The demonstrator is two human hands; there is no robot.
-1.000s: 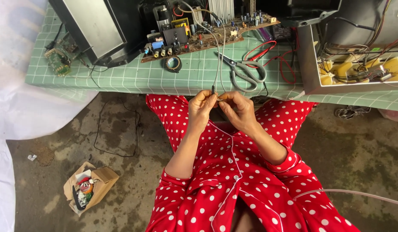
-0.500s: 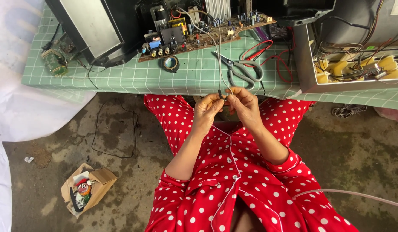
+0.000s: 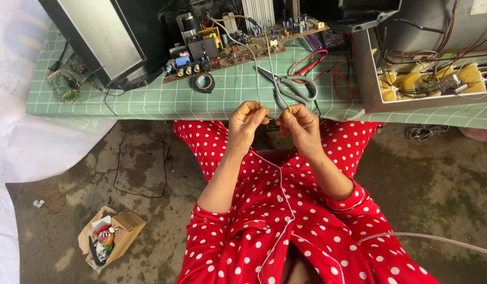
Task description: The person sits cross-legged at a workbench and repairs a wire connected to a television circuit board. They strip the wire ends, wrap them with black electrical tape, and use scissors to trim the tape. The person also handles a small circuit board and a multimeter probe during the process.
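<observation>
My left hand [image 3: 247, 122] and my right hand [image 3: 298, 125] meet over my lap, just in front of the green checked table [image 3: 149, 100]. Both pinch the end of a thin grey wire [image 3: 254, 63] between their fingertips. That wire runs up over the table to a brown circuit board [image 3: 238, 44] full of components. Grey-handled scissors [image 3: 288, 87] lie on the table just beyond my hands. I wear red clothes with white dots.
A dark television casing [image 3: 104, 37] stands at the table's left with a small green board [image 3: 64, 81] beside it. A roll of tape [image 3: 204, 82], red leads [image 3: 333, 73] and a grey open chassis [image 3: 427, 68] are also there. A cardboard box [image 3: 109, 236] sits on the floor.
The view has shifted slightly, and my hands have drawn a little closer together while still working the wire end between the fingertips.
</observation>
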